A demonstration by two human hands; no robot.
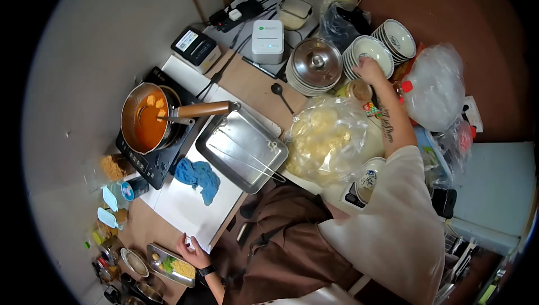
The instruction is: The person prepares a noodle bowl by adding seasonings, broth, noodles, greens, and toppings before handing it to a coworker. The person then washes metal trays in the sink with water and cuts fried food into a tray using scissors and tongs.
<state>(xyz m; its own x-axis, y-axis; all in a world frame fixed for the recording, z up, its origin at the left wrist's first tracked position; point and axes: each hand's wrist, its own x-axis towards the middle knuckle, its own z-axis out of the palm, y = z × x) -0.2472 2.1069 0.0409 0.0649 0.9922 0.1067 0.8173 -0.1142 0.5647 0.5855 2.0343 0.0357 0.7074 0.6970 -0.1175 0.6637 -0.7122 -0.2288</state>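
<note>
Yr R hand (368, 71) was at bowl stack (377, 50) by steel lid (317, 62), far side of desk (259, 87); couldn't tell if grip was clamped. Yr L hand (196, 255): fingers loosely apart, nothing held. Bowls looked stiff, slick, prob. fragile; rim best hold.

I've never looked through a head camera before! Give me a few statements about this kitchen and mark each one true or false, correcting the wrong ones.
1. The right hand is at the stacked bowls. True.
2. The pot is covered by a lid. False: it is uncovered, showing orange-red liquid with chunks in it.
3. The blue cloth lies inside the metal tray. False: it lies on the white surface beside the tray.
4. A black spoon lies apart from both hands. True.
5. The dark watch is on the right wrist. False: it is on the left wrist.
</note>
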